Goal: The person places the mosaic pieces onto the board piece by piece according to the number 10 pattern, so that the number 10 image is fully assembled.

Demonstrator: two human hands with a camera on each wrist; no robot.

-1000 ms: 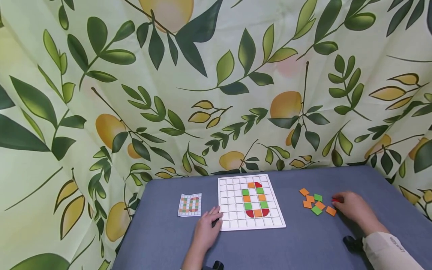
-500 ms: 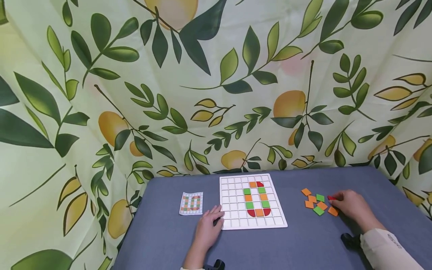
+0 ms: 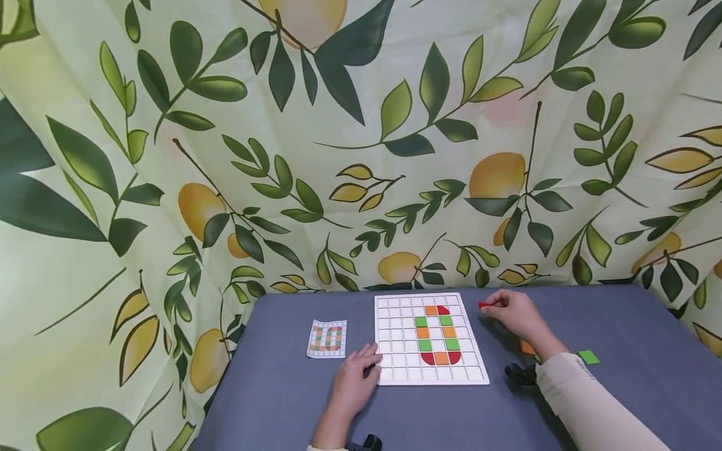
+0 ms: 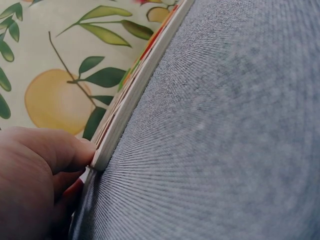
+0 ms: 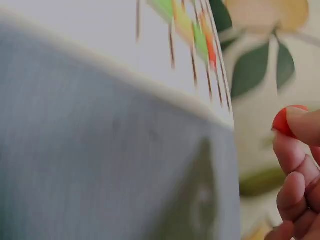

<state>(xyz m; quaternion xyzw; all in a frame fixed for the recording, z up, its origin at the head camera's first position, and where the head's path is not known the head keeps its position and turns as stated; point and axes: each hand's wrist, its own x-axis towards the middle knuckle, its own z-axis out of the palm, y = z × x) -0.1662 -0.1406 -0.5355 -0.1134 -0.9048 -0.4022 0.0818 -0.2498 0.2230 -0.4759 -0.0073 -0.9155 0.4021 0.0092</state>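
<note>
Above the table, just off the board's right side, my right hand (image 3: 514, 311) pinches a small red tile with a rounded edge (image 5: 283, 122) between thumb and fingertips. My left hand (image 3: 354, 379) rests against the left edge of the white grid board (image 3: 395, 369), its fingers touching the rim; the left wrist view shows the thumb (image 4: 75, 150) right at the board's corner. On the board, orange, green and red tiles form a ring-like pattern, with an orange tile (image 3: 442, 357) at the bottom and a red rounded tile (image 3: 443, 310) at its top right.
A small printed card (image 3: 327, 339) with a coloured grid pattern lies left of the board. Loose tiles lie on the right of the blue-grey tabletop (image 3: 271, 401), mostly hidden by my right arm; a green tile (image 3: 589, 357) shows. A leaf-print curtain (image 3: 361, 156) hangs behind.
My right hand has lifted the red tile from beside the loose tiles and moved left toward the board. The left hand stays at the board's edge. The head view has shifted slightly.
</note>
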